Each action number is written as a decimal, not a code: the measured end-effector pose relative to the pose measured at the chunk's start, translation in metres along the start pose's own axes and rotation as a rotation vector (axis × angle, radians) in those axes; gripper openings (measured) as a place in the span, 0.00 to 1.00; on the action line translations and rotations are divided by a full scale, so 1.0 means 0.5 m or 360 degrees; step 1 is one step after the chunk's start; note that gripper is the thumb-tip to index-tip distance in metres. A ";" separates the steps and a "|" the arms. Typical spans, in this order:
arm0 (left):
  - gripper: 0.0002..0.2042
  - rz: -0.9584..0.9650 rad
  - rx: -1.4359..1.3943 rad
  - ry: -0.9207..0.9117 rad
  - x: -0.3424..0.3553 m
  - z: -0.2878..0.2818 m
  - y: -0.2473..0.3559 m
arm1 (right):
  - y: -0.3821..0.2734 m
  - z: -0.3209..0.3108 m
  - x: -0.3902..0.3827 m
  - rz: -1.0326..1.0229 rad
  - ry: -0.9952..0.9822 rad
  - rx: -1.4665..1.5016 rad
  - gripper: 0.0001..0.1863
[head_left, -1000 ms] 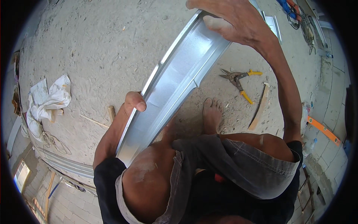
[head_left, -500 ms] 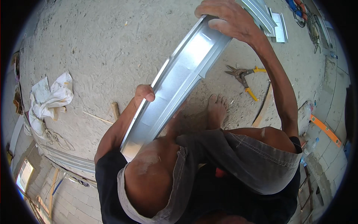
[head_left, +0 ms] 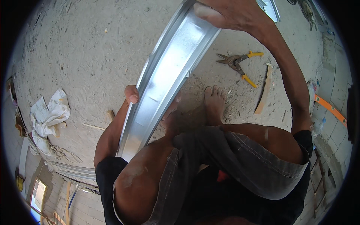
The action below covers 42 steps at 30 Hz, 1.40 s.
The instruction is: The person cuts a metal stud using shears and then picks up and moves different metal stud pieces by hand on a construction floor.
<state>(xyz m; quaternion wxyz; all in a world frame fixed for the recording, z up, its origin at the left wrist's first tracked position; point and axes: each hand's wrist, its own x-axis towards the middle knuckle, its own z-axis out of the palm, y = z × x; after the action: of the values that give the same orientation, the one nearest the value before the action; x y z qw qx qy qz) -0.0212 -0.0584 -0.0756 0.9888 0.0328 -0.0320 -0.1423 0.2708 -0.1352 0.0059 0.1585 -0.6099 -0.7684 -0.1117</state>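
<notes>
A shiny galvanised metal channel (head_left: 168, 63) slants across the view, its lower end by my left knee and its far end up at the top edge. My left hand (head_left: 131, 94) grips its left edge about midway, the thumb over the rim and the other fingers hidden beneath. Around the far end is my right hand (head_left: 228, 14), its thumb inside the channel and its fingers partly cut off by the frame. Yellow-handled tin snips (head_left: 240, 66) lie on the dusty floor to the right of the channel, their handles spread.
A thin wooden strip (head_left: 264, 90) lies right of my bare foot (head_left: 215, 105). White sacking (head_left: 50, 116) and cord are at the left. An orange spirit level (head_left: 330, 108) leans at the right. More metal profiles (head_left: 272, 9) lie at the far right and metal lengths (head_left: 75, 170) at the lower left.
The channel has shifted left and stands steeper, its far end now at the top edge. Both hands have moved left with it, still gripping. The view has shifted slightly.
</notes>
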 end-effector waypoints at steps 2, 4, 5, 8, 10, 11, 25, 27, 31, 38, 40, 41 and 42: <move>0.48 0.0011 0.0019 -0.0015 0.006 0.005 0.007 | 0.017 0.004 0.002 -0.0231 0.0587 -0.0091 0.14; 0.47 0.0094 -0.0074 -0.0300 0.005 0.014 0.024 | 0.014 -0.010 0.021 -0.0343 0.1023 -0.0151 0.13; 0.43 0.0130 -0.0122 -0.0383 0.000 0.035 0.036 | 0.001 -0.013 0.037 -0.0367 0.1303 -0.0122 0.13; 0.46 0.0121 -0.0270 -0.0030 -0.017 0.134 0.038 | -0.004 -0.079 0.052 -0.0386 0.1033 -0.0183 0.11; 0.38 -0.0073 -0.0329 -0.0256 0.011 0.123 0.030 | 0.005 -0.136 0.053 -0.0486 0.0645 -0.0322 0.11; 0.34 -0.0156 -0.0339 -0.0345 0.018 0.131 0.027 | 0.013 -0.144 0.059 -0.0448 0.0576 -0.0233 0.11; 0.22 -0.0204 -0.0001 -0.0399 0.050 0.045 -0.041 | -0.028 -0.228 0.085 0.0254 -0.0469 0.0090 0.14; 0.23 -0.0083 0.0349 -0.0078 0.022 0.047 0.003 | -0.023 -0.201 0.090 0.0317 -0.0455 0.0060 0.14; 0.27 0.0344 0.1307 0.0648 0.013 0.091 0.101 | -0.009 -0.197 0.086 0.0425 -0.0597 0.0390 0.14; 0.23 0.0102 0.1996 0.0946 0.064 0.228 0.091 | -0.044 -0.236 0.128 0.0939 -0.1176 0.0288 0.14; 0.22 0.0183 0.2016 0.1002 0.084 0.260 0.074 | -0.041 -0.226 0.121 0.0925 -0.1128 0.0318 0.15; 0.21 0.0045 0.1983 0.1089 0.089 0.267 0.076 | -0.043 -0.199 0.110 0.0916 -0.1107 0.0330 0.15; 0.21 -0.0093 0.1946 0.1176 0.090 0.267 0.076 | -0.046 -0.170 0.099 0.0906 -0.1088 0.0345 0.15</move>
<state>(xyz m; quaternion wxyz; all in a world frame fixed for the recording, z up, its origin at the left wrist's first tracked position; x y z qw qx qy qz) 0.0226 -0.0424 0.0626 0.7352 0.6282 0.2320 -0.1049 0.2471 -0.1268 0.1041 -0.0168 -0.7786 -0.5856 0.2249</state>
